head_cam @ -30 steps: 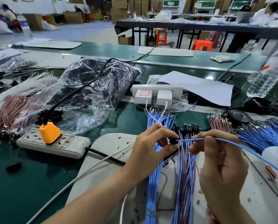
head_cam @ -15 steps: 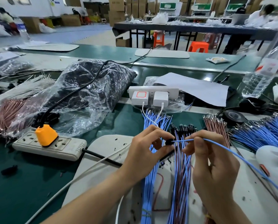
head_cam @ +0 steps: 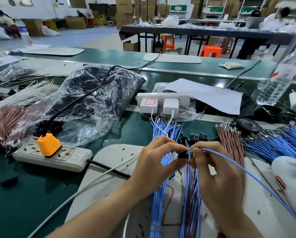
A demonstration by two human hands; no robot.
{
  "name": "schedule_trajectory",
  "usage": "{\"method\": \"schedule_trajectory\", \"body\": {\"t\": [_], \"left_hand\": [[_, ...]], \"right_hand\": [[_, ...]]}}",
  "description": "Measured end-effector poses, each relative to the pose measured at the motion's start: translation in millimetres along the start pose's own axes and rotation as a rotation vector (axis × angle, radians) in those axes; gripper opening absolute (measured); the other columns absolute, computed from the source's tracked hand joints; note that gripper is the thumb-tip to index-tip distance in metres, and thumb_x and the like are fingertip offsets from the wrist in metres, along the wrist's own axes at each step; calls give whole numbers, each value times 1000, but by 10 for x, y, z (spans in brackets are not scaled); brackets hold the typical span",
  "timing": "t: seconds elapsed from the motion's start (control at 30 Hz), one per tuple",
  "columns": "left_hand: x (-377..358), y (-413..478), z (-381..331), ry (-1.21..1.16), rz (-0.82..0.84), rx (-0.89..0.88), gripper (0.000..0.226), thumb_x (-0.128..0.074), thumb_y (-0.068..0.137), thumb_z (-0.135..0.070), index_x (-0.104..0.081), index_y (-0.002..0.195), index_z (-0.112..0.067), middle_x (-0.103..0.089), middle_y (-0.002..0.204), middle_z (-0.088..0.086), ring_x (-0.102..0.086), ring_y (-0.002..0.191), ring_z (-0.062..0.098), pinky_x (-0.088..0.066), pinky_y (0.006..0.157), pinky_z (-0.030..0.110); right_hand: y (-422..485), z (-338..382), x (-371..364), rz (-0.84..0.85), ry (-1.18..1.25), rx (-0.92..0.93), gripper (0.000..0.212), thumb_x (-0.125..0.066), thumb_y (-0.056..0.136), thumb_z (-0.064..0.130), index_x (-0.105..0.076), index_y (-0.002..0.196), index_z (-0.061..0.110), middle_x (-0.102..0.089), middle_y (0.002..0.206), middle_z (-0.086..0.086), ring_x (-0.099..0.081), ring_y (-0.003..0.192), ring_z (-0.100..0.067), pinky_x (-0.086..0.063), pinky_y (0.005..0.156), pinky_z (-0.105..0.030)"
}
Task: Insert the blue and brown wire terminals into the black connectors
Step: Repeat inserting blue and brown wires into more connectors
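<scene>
**Blue wire meeting a black connector, in front of the charger strip**

Far to the left of the white charger strip (head_cam: 162,98), a bundle of brown wires (head_cam: 4,121) is lying under loose plastic. Nearer to the strip on that side, a clear bag of dark parts (head_cam: 99,93) is slumping on the green table (head_cam: 23,203). Left of the strip and closer to the person, a grey power strip (head_cam: 71,159) is carrying an orange plug (head_cam: 49,145).

Directly in front of the charger strip, towards the person, the left hand (head_cam: 154,162) is pinching a small black connector (head_cam: 182,154) between thumb and curled fingers, holding it in the air above a bundle of blue wires (head_cam: 158,194). Just right of that, also in front of the strip, the right hand (head_cam: 219,177) is gripping a single blue wire (head_cam: 247,172) close to its end between thumb and forefinger. The wire's tip is touching the connector; whether the terminal is seated inside cannot be told. The rest of the wire is trailing away to the right and towards the person.

Between the hands and the charger strip, a row of wired black connectors (head_cam: 193,136) is lying on the mat (head_cam: 109,155). Right of the strip, a sheet of paper (head_cam: 209,95) is lying flat. In front of the strip and to its right, a second brown bundle (head_cam: 229,140) is lying beside a spread heap of blue wires (head_cam: 281,143). Far right of the strip, a clear water bottle (head_cam: 278,79) is standing.
</scene>
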State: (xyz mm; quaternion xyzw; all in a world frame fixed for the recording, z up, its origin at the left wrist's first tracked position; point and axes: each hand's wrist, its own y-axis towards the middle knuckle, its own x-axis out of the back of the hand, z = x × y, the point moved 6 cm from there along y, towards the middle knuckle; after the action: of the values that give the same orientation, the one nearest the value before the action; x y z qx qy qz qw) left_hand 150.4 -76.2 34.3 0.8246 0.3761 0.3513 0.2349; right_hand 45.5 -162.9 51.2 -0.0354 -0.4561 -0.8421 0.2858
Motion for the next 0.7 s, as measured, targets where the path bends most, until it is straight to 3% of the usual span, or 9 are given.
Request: {"method": "schedule_trajectory", "body": {"t": [0.13,0.23,0.33,0.47,0.6,0.7], "left_hand": [[28,-18,26,-126,-45,84,36,-76,78,-23,-50,102,-30,-63,88,-9,-63,80,5,-53,78,30],[32,-10,10,-105,-48,47,23,-75,79,-14,-54,87,-19,-61,84,-4,-61,74,14,-53,71,37],[27,3,6,-128,-51,2,14,-73,79,-5,-60,78,-5,-61,88,5,-62,78,17,-54,73,28],[-21,-10,16,-134,-12,5,1,-66,83,2,-66,83,1,-67,98,6,-66,87,12,-54,79,23],[-8,-10,60,-92,-29,24,15,-61,82,12,-59,75,-1,-68,97,6,-68,88,14,-56,79,29],[144,58,93,156,-104,-18,31,-58,75,25,-71,82,-3,-70,97,3,-65,91,7,-50,85,16]], "right_hand": [[3,-112,-80,35,112,-166,12,-55,90,21,-64,82,24,-61,84,6,-63,68,-10,-53,58,-28],[-25,-194,-105,31,217,-315,9,-58,91,29,-67,89,32,-65,75,6,-63,56,-12,-53,56,-27],[-50,-254,-146,65,313,-434,15,-57,85,35,-69,89,28,-67,65,0,-62,50,-13,-51,52,-23],[-24,-322,-117,38,439,-530,20,-63,76,35,-70,86,19,-67,62,-7,-61,49,-17,-53,54,-27],[28,-333,-85,2,463,-510,15,-65,74,27,-68,81,14,-69,66,-2,-62,51,-13,-53,54,-20],[41,-447,53,-187,618,-628,15,-61,77,26,-63,83,12,-68,63,-2,-63,52,-11,-55,55,-21]]}}
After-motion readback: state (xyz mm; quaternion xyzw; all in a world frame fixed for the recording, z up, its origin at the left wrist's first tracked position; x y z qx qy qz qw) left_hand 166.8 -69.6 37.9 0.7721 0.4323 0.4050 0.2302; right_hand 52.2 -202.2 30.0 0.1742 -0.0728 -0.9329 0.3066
